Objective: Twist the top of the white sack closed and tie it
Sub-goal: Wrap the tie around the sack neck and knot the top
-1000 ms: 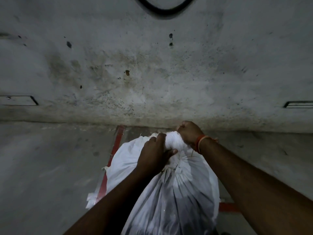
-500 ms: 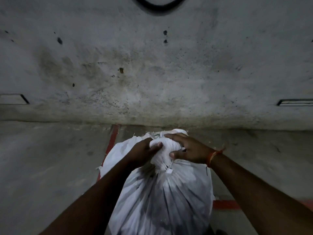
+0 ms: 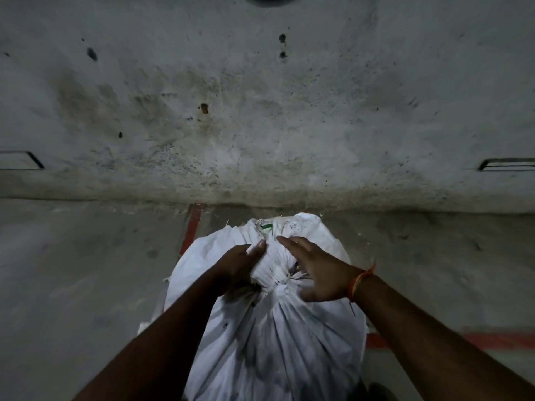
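Dim light is making much of this scene hard to read, and the lower part of the white sack (image 3: pixel 278 342) is running out of view at the bottom edge, between the two forearms. The palm side of both hands is hidden, so how firmly either one is pressing cannot be told. The left hand (image 3: pixel 240 264) is reaching in from the lower left and is curled around the gathered neck of the sack (image 3: pixel 270 270), its thumb lying along the bunched cloth on the side nearest the right hand. The right hand (image 3: pixel 315 273) is coming in from the lower right with its fingers (image 3: pixel 289 243) stretched out flat and spread, lying against the far side of the same neck rather than closing on it. An orange thread band (image 3: pixel 360 282) is circling the right wrist. Beyond the fingertips the loose top of the sack is fanning out, with a small green mark (image 3: pixel 267 226) on it. Below the hands the cloth is pulling into tight pleats. The sack is standing on a grey floor (image 3: pixel 86 270) crossed by red painted lines (image 3: pixel 192 227), just before a stained wall (image 3: pixel 260 111).
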Available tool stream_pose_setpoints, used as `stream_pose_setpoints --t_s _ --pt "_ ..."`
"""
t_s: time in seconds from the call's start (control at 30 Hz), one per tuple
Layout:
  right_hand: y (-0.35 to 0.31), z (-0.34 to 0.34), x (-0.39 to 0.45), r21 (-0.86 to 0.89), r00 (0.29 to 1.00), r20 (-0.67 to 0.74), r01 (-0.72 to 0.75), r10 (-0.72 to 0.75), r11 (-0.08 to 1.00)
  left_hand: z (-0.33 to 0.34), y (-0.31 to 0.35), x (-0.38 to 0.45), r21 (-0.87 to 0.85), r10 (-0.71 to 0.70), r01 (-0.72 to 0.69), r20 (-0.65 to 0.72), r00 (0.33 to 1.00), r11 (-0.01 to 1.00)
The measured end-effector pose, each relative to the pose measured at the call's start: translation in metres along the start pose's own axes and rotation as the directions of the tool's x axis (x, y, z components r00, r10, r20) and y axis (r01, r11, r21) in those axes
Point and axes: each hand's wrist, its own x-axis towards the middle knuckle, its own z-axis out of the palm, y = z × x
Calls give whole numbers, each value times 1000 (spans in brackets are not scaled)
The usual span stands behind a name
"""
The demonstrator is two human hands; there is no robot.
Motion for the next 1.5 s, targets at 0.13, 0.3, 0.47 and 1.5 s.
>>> stream_pose_setpoints --t_s 0.13,0.3,0.47,1.5 --pt "8 18 6 -200 996 -84 -50 34 979 4 -14 8 153 79 -64 -93 992 986" --pt "8 40 13 -314 959 -275 -157 69 936 2 -22 -7 505 417 -268 -207 885 821" --pt "15 39 12 -160 931 -328 -225 163 961 -18 -53 -36 677 497 -444 132 858 587" --pt "45 51 32 -68 941 -270 -231 205 970 7 -37 13 709 243 -187 23 970 680"
